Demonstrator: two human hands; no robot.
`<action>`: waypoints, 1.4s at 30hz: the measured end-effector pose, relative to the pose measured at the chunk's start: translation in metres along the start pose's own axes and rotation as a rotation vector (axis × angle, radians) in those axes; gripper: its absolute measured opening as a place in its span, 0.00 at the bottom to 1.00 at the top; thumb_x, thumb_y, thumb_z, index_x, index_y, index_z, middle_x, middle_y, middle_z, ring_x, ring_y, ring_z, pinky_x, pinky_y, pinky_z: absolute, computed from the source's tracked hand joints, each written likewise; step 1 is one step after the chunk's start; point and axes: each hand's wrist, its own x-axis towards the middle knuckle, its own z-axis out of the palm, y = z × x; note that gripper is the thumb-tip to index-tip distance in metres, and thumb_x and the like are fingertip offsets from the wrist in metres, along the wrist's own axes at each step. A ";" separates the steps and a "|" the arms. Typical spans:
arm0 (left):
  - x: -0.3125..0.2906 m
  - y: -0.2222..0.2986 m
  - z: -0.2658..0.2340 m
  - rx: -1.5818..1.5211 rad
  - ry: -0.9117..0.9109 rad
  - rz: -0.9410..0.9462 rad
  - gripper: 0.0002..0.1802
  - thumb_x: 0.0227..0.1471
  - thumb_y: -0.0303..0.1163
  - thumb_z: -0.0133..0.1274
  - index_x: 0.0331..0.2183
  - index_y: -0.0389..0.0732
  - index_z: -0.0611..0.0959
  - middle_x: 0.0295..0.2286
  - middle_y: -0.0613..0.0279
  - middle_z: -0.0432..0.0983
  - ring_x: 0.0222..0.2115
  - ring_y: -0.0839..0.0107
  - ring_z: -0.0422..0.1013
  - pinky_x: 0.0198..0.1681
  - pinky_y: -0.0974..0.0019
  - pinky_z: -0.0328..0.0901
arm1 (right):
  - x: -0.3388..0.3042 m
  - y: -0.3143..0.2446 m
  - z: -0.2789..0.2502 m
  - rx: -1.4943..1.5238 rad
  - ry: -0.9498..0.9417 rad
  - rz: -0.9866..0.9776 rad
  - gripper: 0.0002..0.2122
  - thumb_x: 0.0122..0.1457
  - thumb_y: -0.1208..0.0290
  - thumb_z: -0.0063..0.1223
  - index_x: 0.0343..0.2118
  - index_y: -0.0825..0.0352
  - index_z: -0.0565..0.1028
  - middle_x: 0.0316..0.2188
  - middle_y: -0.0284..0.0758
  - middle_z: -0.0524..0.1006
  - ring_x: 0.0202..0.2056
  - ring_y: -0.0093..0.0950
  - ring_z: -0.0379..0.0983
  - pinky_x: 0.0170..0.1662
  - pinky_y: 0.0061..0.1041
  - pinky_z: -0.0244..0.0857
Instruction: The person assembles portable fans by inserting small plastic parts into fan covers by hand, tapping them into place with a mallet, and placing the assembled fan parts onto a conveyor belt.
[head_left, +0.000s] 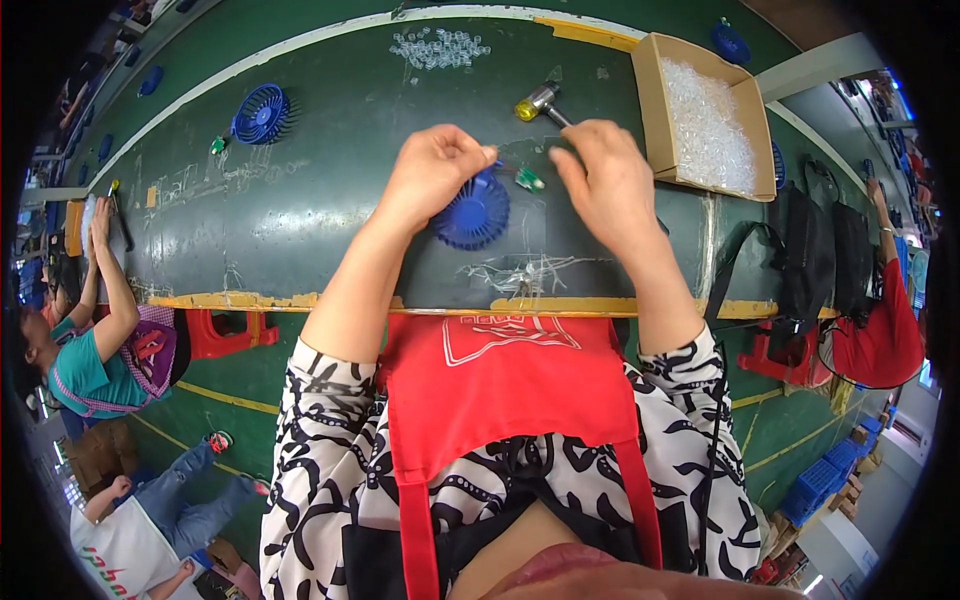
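My left hand has thumb and forefinger pinched closed above a blue ribbed fan part, which lies on the green table directly before me; anything between the fingertips is too small to tell. My right hand is loosely open, thumb apart from fingers, beside the handle of a yellow-tipped hammer; whether it touches, I cannot tell. I judge this part unfinished: its green piece sits outside the blue housing. A second blue fan part, farther left, looks equally incomplete. Small clear pieces remain unused, in a loose pile and a cardboard box.
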 end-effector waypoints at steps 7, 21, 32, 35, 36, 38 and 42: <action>-0.041 -0.020 0.023 0.900 0.422 0.582 0.49 0.37 0.49 0.69 0.54 0.32 0.67 0.53 0.42 0.65 0.54 0.45 0.60 0.57 0.48 0.54 | -0.013 0.034 0.004 -0.083 -0.238 0.199 0.06 0.53 0.73 0.57 0.30 0.70 0.73 0.32 0.42 0.72 0.35 0.42 0.72 0.37 0.40 0.68; -0.039 -0.025 0.027 0.851 0.493 0.563 0.63 0.30 0.42 0.74 0.60 0.28 0.55 0.48 0.46 0.67 0.49 0.51 0.64 0.55 0.50 0.55 | -0.013 -0.016 -0.005 0.092 -0.170 0.006 0.17 0.55 0.79 0.53 0.49 0.71 0.70 0.31 0.44 0.77 0.29 0.44 0.76 0.32 0.37 0.70; -0.041 -0.029 0.028 0.816 0.500 0.582 0.62 0.31 0.41 0.74 0.60 0.28 0.54 0.48 0.48 0.67 0.49 0.52 0.64 0.55 0.51 0.54 | -0.029 -0.014 0.012 -0.057 -0.075 -0.119 0.19 0.53 0.80 0.51 0.50 0.68 0.72 0.30 0.38 0.76 0.24 0.36 0.73 0.26 0.34 0.69; -0.044 -0.030 0.024 0.791 0.482 0.594 0.61 0.31 0.40 0.74 0.59 0.29 0.56 0.48 0.48 0.68 0.49 0.52 0.64 0.55 0.51 0.55 | -0.029 -0.005 0.011 -0.074 -0.205 0.059 0.16 0.57 0.77 0.48 0.49 0.66 0.72 0.29 0.39 0.77 0.27 0.39 0.76 0.27 0.35 0.71; -0.046 -0.031 0.023 0.793 0.481 0.592 0.61 0.31 0.40 0.74 0.59 0.29 0.56 0.48 0.48 0.68 0.49 0.52 0.64 0.55 0.51 0.55 | -0.025 -0.003 0.009 -0.069 -0.191 0.122 0.13 0.56 0.77 0.51 0.45 0.68 0.75 0.29 0.41 0.77 0.29 0.40 0.76 0.31 0.36 0.72; -0.045 -0.029 0.022 0.673 0.450 0.600 0.59 0.32 0.39 0.73 0.59 0.30 0.57 0.47 0.48 0.69 0.48 0.52 0.65 0.54 0.52 0.57 | -0.015 0.006 0.011 -0.022 -0.025 0.030 0.11 0.55 0.77 0.52 0.42 0.69 0.76 0.30 0.42 0.78 0.30 0.41 0.76 0.34 0.37 0.71; -0.047 -0.028 0.021 0.560 0.417 0.646 0.58 0.31 0.37 0.73 0.59 0.30 0.57 0.47 0.48 0.69 0.48 0.52 0.66 0.52 0.55 0.62 | -0.001 -0.007 0.012 0.419 0.065 0.105 0.08 0.59 0.77 0.54 0.39 0.74 0.78 0.35 0.43 0.79 0.36 0.34 0.78 0.40 0.27 0.70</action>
